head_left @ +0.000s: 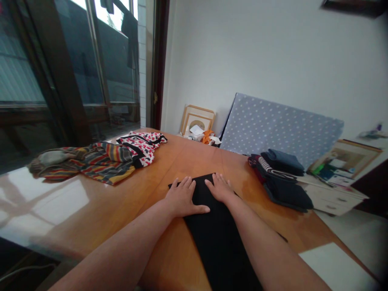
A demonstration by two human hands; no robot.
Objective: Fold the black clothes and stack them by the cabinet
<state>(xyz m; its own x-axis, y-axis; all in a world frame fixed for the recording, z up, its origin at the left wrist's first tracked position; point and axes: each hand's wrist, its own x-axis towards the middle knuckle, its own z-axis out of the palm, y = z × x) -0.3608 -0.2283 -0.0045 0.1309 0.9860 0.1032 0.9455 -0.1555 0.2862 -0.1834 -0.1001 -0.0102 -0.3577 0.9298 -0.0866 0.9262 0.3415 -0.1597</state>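
A long black garment, probably trousers folded lengthwise (218,238), lies on the wooden table (157,242) and runs from the middle toward me. My left hand (184,198) rests flat on its far left part, fingers stretched out and thumb pointing right across the cloth. On the far right part lies my right hand (221,188), palm down with its fingers extended. Neither hand grips the cloth. My right forearm hides part of the garment's right edge.
At the left lie a striped garment (106,157) and a white, red and black patterned one (147,145). A stack of folded clothes (281,178) stands at the right. A dotted grey board (279,125) leans against the wall. A white sheet (336,266) lies near right.
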